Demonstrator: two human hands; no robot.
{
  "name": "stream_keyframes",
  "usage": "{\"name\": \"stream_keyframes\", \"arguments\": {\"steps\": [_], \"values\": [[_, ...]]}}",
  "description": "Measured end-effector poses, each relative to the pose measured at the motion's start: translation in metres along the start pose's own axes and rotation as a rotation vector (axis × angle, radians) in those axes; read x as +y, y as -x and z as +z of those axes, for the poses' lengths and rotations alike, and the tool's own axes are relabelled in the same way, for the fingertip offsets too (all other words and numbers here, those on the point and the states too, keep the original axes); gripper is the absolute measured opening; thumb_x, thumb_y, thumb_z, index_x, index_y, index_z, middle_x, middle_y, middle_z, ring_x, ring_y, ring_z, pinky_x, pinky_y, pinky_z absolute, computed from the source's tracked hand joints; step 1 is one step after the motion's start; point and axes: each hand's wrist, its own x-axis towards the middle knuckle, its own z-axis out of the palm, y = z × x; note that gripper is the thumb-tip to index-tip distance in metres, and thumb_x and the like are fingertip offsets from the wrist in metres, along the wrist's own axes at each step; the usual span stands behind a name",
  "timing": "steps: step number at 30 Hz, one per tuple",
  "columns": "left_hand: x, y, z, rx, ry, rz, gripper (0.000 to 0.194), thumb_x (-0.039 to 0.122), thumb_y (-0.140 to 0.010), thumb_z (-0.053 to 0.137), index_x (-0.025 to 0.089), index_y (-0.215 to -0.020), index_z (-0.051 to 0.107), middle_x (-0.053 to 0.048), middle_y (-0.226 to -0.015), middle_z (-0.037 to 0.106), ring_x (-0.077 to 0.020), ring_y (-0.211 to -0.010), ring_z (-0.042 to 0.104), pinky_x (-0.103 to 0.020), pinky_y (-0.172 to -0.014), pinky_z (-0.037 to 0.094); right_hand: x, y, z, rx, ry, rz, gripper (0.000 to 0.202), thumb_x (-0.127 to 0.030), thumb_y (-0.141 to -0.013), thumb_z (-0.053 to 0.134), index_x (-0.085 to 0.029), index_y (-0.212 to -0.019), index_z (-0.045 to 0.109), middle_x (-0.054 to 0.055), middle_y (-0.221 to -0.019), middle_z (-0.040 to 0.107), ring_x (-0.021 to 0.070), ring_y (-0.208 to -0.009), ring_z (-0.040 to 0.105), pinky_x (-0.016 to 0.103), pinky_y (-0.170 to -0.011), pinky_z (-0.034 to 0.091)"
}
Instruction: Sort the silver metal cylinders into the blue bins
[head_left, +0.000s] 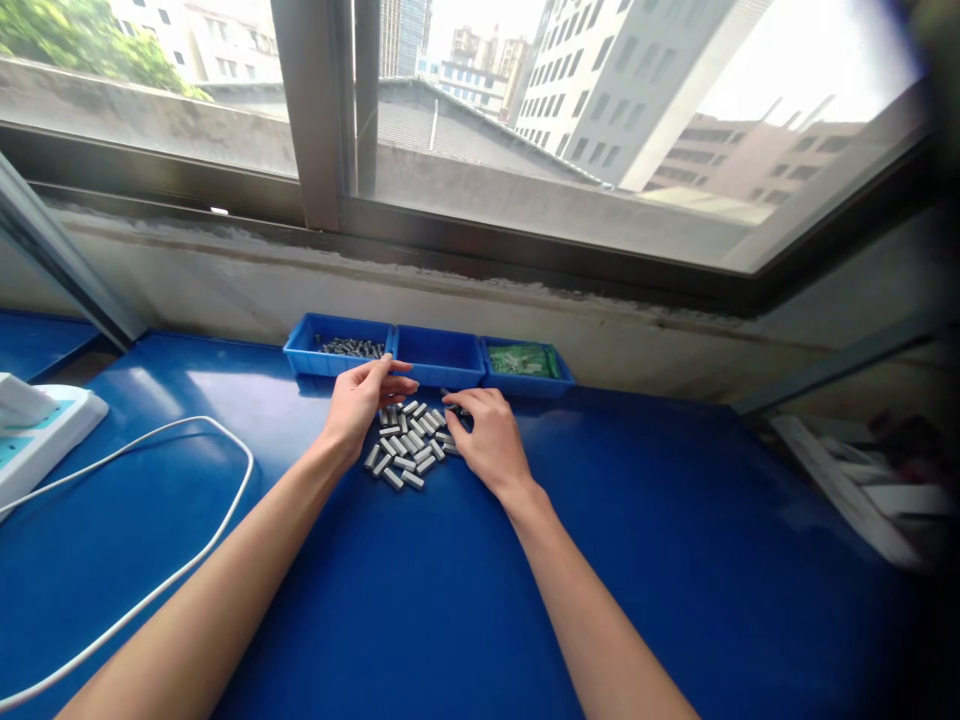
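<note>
Left arm point(217, 580) and right arm point(592, 610), both bare, stretched across a shiny blue table point(420, 620). Left hand point(360, 398) just beside the left edge of a pile of metal bits point(409, 447). Fingers bent a little and pointing right, with small gaps between some. Can't tell whether pinching anything with the thumb. Right hand point(491, 435) low at the right side of the pile, thumb and first finger curled toward the far right bits. Grip partly hidden, so can't tell whether pressed onto a bit or just next to one.

All those metal bits between both hands, near the middle of the table, a little toward the far side: short, silver, like tiny bars, many touching, some pointing one way and some another.

Just past the pile, three blue bins point(457, 376) in a row. In the left bin point(322, 364), lots of small dark screws point(352, 347). Next, the middle bin point(427, 373). In the right bin point(525, 383), a green bag point(521, 358).

At the left, a white power strip point(71, 420) and a white cord point(244, 480) with one big bend. Behind the bins, a pale wall point(225, 270) and a big window point(525, 228). Outside, tall buildings point(592, 70), and green trees point(82, 45) at the left.
</note>
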Motion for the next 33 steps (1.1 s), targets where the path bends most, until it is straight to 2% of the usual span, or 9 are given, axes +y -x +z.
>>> {"name": "stream_keyframes", "arguments": {"steps": [4, 11, 14, 19, 24, 28, 30, 33], "values": [[0.000, 0.001, 0.000, -0.004, -0.022, 0.013, 0.051, 0.062, -0.079, 0.067, 0.013, -0.093, 0.074, -0.011, -0.080, 0.076, -0.0213, -0.080, 0.072, -0.028, -0.074, 0.052, 0.003, -0.003, -0.002, -0.101, 0.023, -0.046, 0.022, -0.014, -0.090, 0.058, -0.021, -0.101, 0.075, 0.007, -0.106, 0.072, 0.0234, -0.100, 0.062, 0.037, -0.091, 0.048], [0.000, 0.001, 0.000, -0.010, -0.049, 0.021, 0.051, 0.062, -0.080, 0.066, 0.013, -0.090, 0.074, -0.011, -0.079, 0.075, -0.0207, -0.078, 0.071, -0.027, -0.071, 0.051, 0.002, -0.005, -0.001, -0.177, 0.098, -0.156, 0.028, -0.009, -0.094, 0.050, -0.019, -0.102, 0.076, 0.009, -0.104, 0.073, 0.0233, -0.100, 0.061, 0.036, -0.092, 0.049], [-0.001, 0.002, 0.000, -0.022, -0.070, 0.031, 0.051, 0.062, -0.080, 0.066, 0.013, -0.090, 0.075, -0.011, -0.080, 0.075, -0.0209, -0.078, 0.071, -0.027, -0.071, 0.050, 0.002, -0.004, 0.000, -0.168, 0.109, -0.186, 0.031, -0.007, -0.093, 0.049, -0.019, -0.103, 0.076, 0.010, -0.106, 0.073, 0.0233, -0.101, 0.061, 0.035, -0.093, 0.050], [-0.001, 0.003, 0.000, -0.044, -0.095, 0.048, 0.049, 0.060, -0.080, 0.067, 0.013, -0.090, 0.075, -0.011, -0.080, 0.075, -0.0214, -0.079, 0.071, -0.028, -0.071, 0.051, 0.004, -0.002, 0.001, -0.107, 0.034, -0.154, 0.031, -0.007, -0.093, 0.048, -0.019, -0.106, 0.075, 0.010, -0.109, 0.072, 0.0228, -0.102, 0.065, 0.034, -0.095, 0.051], [0.001, 0.003, 0.000, -0.050, -0.138, 0.105, 0.043, 0.055, -0.082, 0.067, 0.013, -0.090, 0.075, -0.009, -0.079, 0.074, -0.0203, -0.077, 0.070, -0.027, -0.070, 0.051, -0.003, 0.000, -0.004, 0.018, -0.232, -0.037, 0.023, -0.016, -0.092, 0.054, -0.021, -0.098, 0.075, 0.007, -0.103, 0.074, 0.0208, -0.096, 0.069, 0.033, -0.090, 0.054], [0.003, 0.007, 0.001, -0.094, -0.201, 0.162, 0.041, 0.053, -0.085, 0.064, 0.014, -0.092, 0.075, -0.009, -0.081, 0.074, -0.0203, -0.079, 0.070, -0.028, -0.073, 0.051, -0.012, 0.000, -0.006, 0.145, -0.584, 0.207, 0.013, -0.027, -0.084, 0.066, -0.020, -0.090, 0.074, 0.006, -0.093, 0.076, 0.0204, -0.084, 0.072, 0.032, -0.081, 0.059], [0.004, 0.009, 0.003, -0.144, -0.239, 0.182, 0.040, 0.052, -0.086, 0.064, 0.015, -0.096, 0.075, -0.009, -0.085, 0.075, -0.0205, -0.081, 0.070, -0.028, -0.075, 0.052, -0.015, 0.000, -0.006, 0.163, -0.811, 0.346, 0.018, -0.032, -0.078, 0.073, -0.018, -0.089, 0.073, 0.006, -0.090, 0.076, 0.0218, -0.085, 0.074, 0.034, -0.082, 0.060], [0.004, 0.013, 0.005, -0.223, -0.278, 0.217, 0.040, 0.051, -0.086, 0.064, 0.015, -0.101, 0.075, -0.009, -0.088, 0.076, -0.0214, -0.084, 0.070, -0.029, -0.078, 0.052, -0.017, 0.000, -0.006, 0.148, -1.094, 0.464, 0.029, -0.035, -0.069, 0.081, -0.018, -0.091, 0.072, 0.005, -0.091, 0.076, 0.0219, -0.085, 0.075, 0.036, -0.085, 0.060]]}}
